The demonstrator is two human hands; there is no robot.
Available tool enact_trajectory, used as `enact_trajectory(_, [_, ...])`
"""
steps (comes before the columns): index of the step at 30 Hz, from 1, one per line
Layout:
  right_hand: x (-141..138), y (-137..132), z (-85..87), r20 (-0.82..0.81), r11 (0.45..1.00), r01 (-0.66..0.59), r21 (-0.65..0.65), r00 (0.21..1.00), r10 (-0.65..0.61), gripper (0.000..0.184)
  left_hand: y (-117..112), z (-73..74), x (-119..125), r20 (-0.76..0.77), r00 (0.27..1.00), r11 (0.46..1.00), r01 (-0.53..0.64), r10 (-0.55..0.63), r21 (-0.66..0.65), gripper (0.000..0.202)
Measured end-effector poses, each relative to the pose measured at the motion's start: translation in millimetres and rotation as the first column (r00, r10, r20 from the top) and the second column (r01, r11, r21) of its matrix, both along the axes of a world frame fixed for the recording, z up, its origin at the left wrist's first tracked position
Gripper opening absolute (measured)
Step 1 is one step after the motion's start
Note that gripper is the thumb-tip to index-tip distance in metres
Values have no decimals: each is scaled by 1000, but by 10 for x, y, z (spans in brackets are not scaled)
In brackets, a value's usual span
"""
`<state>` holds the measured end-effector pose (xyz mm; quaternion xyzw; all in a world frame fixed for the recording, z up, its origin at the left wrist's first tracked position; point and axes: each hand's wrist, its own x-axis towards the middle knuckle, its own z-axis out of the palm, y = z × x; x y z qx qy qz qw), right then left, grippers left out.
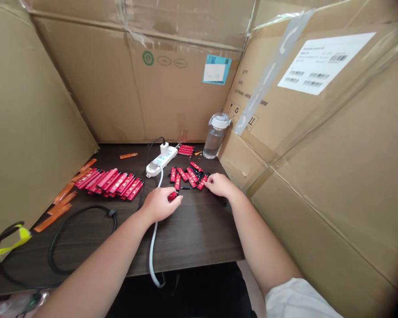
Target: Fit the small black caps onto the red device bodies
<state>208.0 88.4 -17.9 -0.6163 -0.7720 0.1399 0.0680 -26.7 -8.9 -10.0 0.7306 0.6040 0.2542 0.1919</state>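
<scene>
Left hand [159,204]: closed on a red piece [172,196] (mostly hidden).
Right hand [219,185]: held open against loose red pieces [192,176].
Risk: those may be scattered if brushed.

left hand [159,204] grips small red piece [172,196]; right hand [219,185] touches end of loose red pieces [189,176] lying on dark tabletop [199,234]. white power strip [162,161] just beyond, plastic water bottle [215,139] at back.
</scene>
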Motion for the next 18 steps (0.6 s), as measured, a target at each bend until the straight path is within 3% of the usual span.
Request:
enact_trajectory(4, [0, 14, -54, -144, 997, -43, -69, 989, 32, 22, 1, 14, 4, -40, 999, 1000, 11, -11, -23, 34])
enact_trajectory(6, [-9, 27, -59, -274, 985, -44, -164, 962, -3, 24, 4, 14, 3, -46, 999, 1000, 13, -14, -28, 33])
enact_trajectory(8, [-8, 13, -8, -335, 983, -23, -181, 941, -40, 23, 9, 11, -3, -41, 999, 1000, 12, -14, -27, 33])
enact_trajectory(13, [138, -296, 273, -150, 992, 68, 111, 987, -51, 18, 18, 6, -37, -16, 1000, 1000, 1, -2, -28, 35])
enact_trajectory(15, [229, -490, 302, -58, 989, 127, 76, 991, -122, 22, 19, 7, -47, -1, 1000, 1000, 6, -6, -25, 35])
enact_trajectory(18, [316, -694, 173, 6, 983, 175, -54, 985, -175, 29, 13, 9, -43, 6, 1000, 1000, 11, -11, -16, 34])
